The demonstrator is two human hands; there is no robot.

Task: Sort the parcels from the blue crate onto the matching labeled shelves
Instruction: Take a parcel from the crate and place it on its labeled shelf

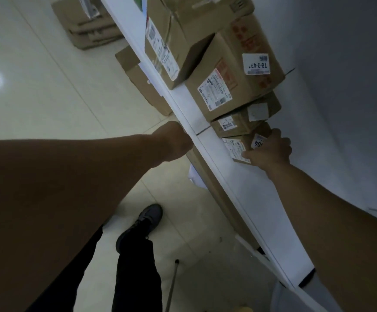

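The right hand is gripping the small brown cardboard parcel, fingers curled over it, as it is sitting on the white shelf board beside a flat brown carton. The left hand is reaching the shelf board's front edge with its fingers hidden, so I cannot tell their state. Sliding the parcel flat along the shelf board, label outward, before letting go is looking safest.
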